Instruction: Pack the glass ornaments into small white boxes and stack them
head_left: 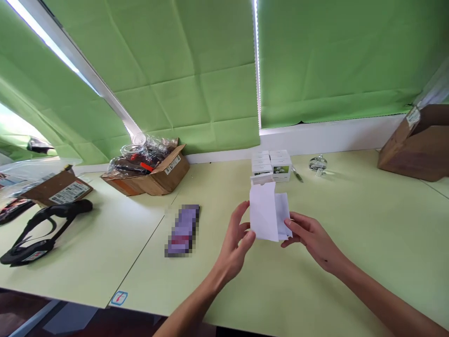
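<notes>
A small white paper carton (264,213) is held above the table, its side panels and upper flap standing apart. My left hand (235,241) grips its left side, with the thumb at the lower left corner and the fingertips partly hidden at the edge. My right hand (312,236) pinches the lower right panel between thumb and fingers. Just beyond the carton stand several small white boxes (281,173) packed together, with a green picture on the front of one. Beside them lies a pen-like object (297,174). A clear glass-like item (317,163) sits farther right.
A phone-like object (183,230), blurred out, lies left of my hands. Farther back is an open cardboard box (171,173) full of plastic-wrapped things. Another cardboard box (416,150) stands at the right. A black strapped headset (45,229) rests at the far left.
</notes>
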Demonstrator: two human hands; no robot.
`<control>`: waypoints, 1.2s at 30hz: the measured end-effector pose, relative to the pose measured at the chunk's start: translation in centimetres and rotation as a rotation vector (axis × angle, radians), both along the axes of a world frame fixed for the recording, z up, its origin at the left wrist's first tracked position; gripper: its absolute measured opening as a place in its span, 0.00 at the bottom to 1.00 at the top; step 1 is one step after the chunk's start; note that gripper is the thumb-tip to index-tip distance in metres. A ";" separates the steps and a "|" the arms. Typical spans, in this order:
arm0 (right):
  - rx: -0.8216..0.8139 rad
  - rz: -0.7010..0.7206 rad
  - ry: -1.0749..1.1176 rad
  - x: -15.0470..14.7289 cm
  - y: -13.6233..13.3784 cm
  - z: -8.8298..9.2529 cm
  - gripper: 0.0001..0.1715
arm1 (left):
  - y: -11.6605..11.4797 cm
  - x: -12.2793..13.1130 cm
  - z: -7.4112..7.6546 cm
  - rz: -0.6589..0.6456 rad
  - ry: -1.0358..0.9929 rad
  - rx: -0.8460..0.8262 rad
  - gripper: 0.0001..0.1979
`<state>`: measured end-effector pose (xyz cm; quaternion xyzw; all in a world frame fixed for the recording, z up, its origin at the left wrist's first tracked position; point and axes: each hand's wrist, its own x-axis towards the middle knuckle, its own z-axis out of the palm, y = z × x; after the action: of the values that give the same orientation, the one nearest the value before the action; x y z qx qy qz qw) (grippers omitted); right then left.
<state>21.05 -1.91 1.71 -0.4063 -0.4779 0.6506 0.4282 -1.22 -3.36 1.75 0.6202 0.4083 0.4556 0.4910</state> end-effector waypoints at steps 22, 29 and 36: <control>0.278 0.023 -0.336 -0.6 -1.0 -1.2 0.25 | 0.9 4.0 -3.5 -0.010 0.121 0.028 0.55; 0.485 0.080 -0.424 -0.3 -1.1 -0.5 0.19 | 1.9 3.1 -3.0 -0.125 0.028 0.032 0.46; 0.485 0.070 -0.439 -0.2 -1.1 -1.2 0.24 | 2.6 2.5 -3.0 -0.252 -0.018 0.034 0.47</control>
<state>20.84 -3.01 0.49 -0.4065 -0.7134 0.4291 0.3764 1.28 -0.78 -1.26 0.6708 0.3148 0.4026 0.5375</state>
